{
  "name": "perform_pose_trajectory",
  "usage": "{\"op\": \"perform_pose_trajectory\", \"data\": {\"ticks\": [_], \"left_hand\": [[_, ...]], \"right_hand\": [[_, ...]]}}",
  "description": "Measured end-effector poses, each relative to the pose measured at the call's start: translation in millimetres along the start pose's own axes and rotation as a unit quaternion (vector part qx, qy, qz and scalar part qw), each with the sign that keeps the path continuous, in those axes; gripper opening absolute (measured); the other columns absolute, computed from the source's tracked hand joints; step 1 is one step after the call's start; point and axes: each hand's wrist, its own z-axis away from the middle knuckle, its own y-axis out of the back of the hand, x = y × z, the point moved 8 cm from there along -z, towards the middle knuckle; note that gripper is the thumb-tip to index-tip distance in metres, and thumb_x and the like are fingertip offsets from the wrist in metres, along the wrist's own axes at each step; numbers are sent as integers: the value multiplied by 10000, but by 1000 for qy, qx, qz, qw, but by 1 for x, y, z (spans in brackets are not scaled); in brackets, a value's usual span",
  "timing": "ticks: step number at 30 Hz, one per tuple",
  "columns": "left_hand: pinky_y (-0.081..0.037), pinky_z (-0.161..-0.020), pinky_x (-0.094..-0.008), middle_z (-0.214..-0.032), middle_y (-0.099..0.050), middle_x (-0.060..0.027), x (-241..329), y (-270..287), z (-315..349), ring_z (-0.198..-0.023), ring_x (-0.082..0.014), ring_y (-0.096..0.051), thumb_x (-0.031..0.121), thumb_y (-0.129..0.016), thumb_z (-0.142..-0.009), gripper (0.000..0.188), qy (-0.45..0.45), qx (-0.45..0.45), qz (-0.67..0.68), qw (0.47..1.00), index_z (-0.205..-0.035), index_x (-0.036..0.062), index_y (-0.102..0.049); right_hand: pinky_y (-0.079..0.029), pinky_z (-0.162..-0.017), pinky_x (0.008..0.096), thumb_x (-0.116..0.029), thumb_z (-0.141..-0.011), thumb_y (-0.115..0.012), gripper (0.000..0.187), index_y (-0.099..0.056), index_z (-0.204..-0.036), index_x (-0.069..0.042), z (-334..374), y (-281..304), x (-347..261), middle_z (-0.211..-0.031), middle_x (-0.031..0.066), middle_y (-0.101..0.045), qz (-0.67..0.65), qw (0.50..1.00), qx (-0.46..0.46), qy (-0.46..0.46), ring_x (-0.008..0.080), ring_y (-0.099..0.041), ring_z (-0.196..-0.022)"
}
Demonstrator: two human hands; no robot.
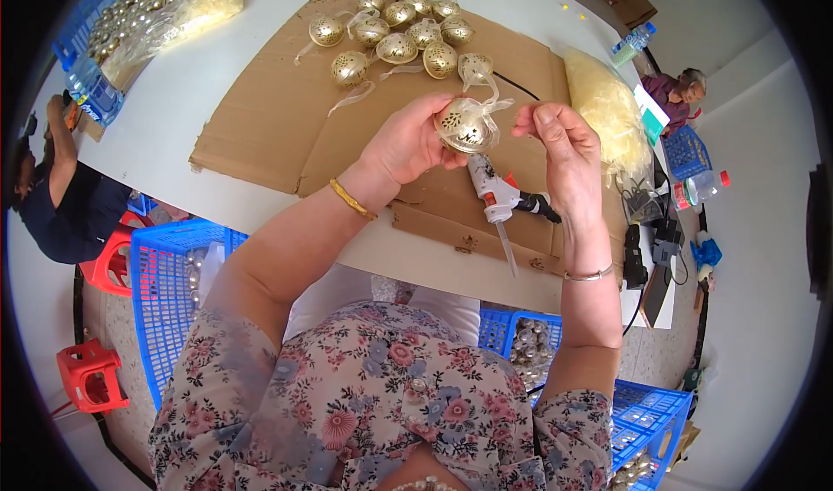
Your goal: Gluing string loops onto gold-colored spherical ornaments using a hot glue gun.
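Note:
My left hand (408,140) is closed around a round gold bell ornament (467,127) with small cut-out holes and dark script on its side. A sheer white ribbon bow (495,102) sits at the ornament's top right. Just right of it, my right hand (566,148) is raised with thumb and fingertips pinched together; whatever is between them is too small to make out. Below both hands a white glue gun (495,194) lies on the cardboard, a clear glue stick (508,248) poking out toward me. Beyond the hands lie several similar gold ornaments (396,49), some with ribbons.
Brown cardboard (260,127) covers part of the white table (156,148). A bag of yellowish sticks (607,109) stands at right, near power adapters (666,241). Bottles (91,92) and bagged ornaments are at far left. Blue crates (173,291) stand below; two people sit nearby.

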Motion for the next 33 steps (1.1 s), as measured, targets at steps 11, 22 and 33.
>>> {"op": "perform_pose_trajectory", "data": {"ticks": [11,22,33], "left_hand": [[-435,-435,-255,-776,-620,-79,-6,2,0,-541,-172,-582,331,-360,-918,365,20,-20,-31,999,-995,28,-547],[-401,-484,-189,-778,-575,8,23,1,-1,-652,-53,-534,315,-514,-875,321,-130,32,-184,974,-1054,51,-552],[-416,-506,-193,-764,-551,20,24,-14,3,-662,-39,-507,308,-516,-876,314,-151,-15,-328,932,-1032,41,-570]], "right_hand": [[-452,-792,246,-54,-809,-623,199,-586,-997,2,-1,-13,7,-929,42,-612,69,997,-3,-43,110,-561,-846],[-387,-914,308,-15,-624,-674,417,-591,-1033,-13,8,-18,-22,-1099,99,-508,271,953,-104,85,192,-510,-1024],[-405,-868,314,20,-576,-705,383,-619,-936,-76,17,-28,-32,-1018,77,-522,344,919,-112,153,212,-518,-991]]}}
